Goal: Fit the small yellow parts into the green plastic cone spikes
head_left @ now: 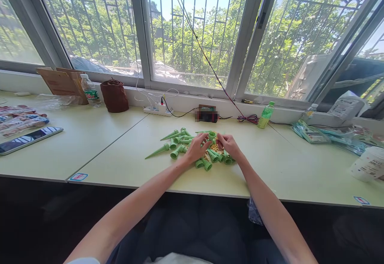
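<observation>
My left hand [198, 148] is closed round a green plastic spike [211, 135], whose hollow round end points up. Close on its right, my right hand [228, 144] has its fingers pinched together beside that open end; whatever they grip is too small to make out. Under and around both hands lies a pile of similar green spikes [179, 150], long and pointed with wide hollow heads. Small yellow pieces [216, 149] are heaped among them, partly covered by my hands. One spike [157, 151] lies at the pile's left edge with its tip pointing left.
On the pale table [120, 160], a phone [31, 140] lies left near packaged goods [21, 120]. Along the window stand a water bottle [90, 91], a brown bag [114, 96], a power strip [158, 111] and a green bottle [266, 115]. A white cup [369, 164] stands right.
</observation>
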`<state>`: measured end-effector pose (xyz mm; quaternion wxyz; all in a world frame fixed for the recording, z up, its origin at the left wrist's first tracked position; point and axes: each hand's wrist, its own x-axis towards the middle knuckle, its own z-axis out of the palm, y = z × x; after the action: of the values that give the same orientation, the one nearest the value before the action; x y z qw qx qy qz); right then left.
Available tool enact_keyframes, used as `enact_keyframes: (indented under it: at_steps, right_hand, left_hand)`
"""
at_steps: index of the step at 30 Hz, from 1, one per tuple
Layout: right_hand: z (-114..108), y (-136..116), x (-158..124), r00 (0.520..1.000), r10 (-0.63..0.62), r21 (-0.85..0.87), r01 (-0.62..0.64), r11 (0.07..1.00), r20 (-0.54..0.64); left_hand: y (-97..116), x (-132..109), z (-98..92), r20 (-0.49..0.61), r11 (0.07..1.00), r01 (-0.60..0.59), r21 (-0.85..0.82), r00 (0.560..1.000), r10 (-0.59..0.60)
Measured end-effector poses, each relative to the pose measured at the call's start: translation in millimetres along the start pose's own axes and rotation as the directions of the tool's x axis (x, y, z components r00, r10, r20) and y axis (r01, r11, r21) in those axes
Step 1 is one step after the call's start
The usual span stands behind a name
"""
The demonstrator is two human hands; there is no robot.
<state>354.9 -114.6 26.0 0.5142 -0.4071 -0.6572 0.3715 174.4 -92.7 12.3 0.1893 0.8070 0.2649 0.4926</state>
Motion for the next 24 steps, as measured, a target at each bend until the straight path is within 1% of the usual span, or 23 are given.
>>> enact_keyframes:
  at_steps: [5,7,9,12,14,16,20,24]
  right_hand:
    - [-1.5,1.0,0.8,0.998,-0.02,0.055,0.023,0.998,-0.068]
    - [-2.4,1.3,0.3,0.998,-0.021,0.05,0.024,0.998,-0.057]
    - [-2.7,1.2,-0.6,1.0,-0.019,0.031,0.019,0.999,-0.006]
    - [-2.5,0.6,-2.2,0.997,0.002,-0.016,0.0,1.0,0.071]
    - [-2.4,0.2,-3.0,0.996,0.011,-0.04,-0.008,0.999,0.084]
    - [-2.8,0.1,-3.6,0.996,0.012,-0.05,-0.007,0.999,0.091]
    - [-4.3,1.8,-3.3,0.993,0.008,-0.067,0.0,0.998,0.12]
    - [-5.8,4.7,-2.3,0.991,0.005,-0.056,0.002,0.998,0.133]
  left_hand:
    - [1.1,1.8,1.0,-0.083,0.999,0.037,0.038,0.996,-0.034]
    - [0.2,2.7,0.7,-0.082,0.997,0.073,0.032,0.994,-0.071]
    - [-0.6,3.2,0.3,-0.04,0.987,0.157,-0.032,0.987,-0.158]
    - [0.0,3.0,-0.3,0.048,0.939,0.31,-0.151,0.951,-0.306]
    - [1.7,2.7,-0.7,0.085,0.916,0.359,-0.18,0.933,-0.349]
    - [3.4,2.6,-0.9,0.091,0.906,0.374,-0.198,0.927,-0.363]
    - [3.8,3.6,-1.2,0.067,0.896,0.383,-0.226,0.924,-0.378]
    - [1.1,4.3,-1.5,0.043,0.91,0.361,-0.206,0.932,-0.36]
